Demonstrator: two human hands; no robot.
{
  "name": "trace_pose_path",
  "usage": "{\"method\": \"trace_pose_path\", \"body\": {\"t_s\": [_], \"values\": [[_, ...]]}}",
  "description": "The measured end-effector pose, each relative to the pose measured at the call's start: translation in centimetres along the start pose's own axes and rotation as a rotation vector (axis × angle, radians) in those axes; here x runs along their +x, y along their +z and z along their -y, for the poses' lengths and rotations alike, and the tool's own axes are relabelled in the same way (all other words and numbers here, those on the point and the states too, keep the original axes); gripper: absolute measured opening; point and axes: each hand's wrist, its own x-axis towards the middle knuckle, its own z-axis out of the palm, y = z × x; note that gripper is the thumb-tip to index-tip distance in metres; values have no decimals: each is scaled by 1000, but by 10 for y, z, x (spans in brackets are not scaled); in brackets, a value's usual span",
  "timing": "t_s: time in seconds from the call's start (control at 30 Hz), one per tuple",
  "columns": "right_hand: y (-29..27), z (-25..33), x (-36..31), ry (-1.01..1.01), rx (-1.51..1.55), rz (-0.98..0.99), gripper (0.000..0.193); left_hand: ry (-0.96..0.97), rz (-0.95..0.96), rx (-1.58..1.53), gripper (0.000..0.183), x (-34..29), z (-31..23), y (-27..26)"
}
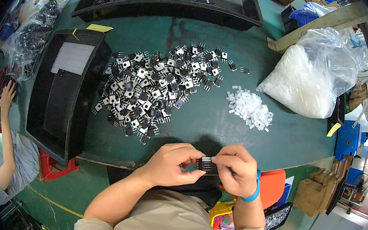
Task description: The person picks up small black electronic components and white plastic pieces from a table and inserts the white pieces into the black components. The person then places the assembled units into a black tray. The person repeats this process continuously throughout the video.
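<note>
Close to the table's front edge, my left hand (171,162) is closed, thumb and fingers gripping a small row of black transistors (206,164) with metal legs. A pale strip shows along the top of that row. My right hand (239,168) pinches at the row's right end; whatever lies between its fingertips is hidden. Beyond my hands spreads a big heap of loose transistors (151,87), black on one face and silvery on the other. To the right of it lies a smaller heap of clear-white plastic pieces (249,109).
On the left stands a black tray (98,68) containing a white ribbed block (73,57). Another black tray (172,11), full of transistors, lies at the far side. A large bag of white pieces (301,84) rests at right. A co-worker's hand (8,94) appears far left.
</note>
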Motion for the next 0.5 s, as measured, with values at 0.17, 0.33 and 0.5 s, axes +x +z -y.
{"method": "trace_pose_path", "body": {"t_s": [0.17, 0.33, 0.5], "values": [[0, -2, -5, 32, 16, -77, 25, -23, 3, -15, 34, -1, 1, -1], [-1, -6, -1, 149, 6, -61, 22, -15, 59, 2, 33, 0, -1, -3], [-18, -42, 11, 313, -396, -204, 14, -30, 59, -16, 32, 1, -3, -3]]}}
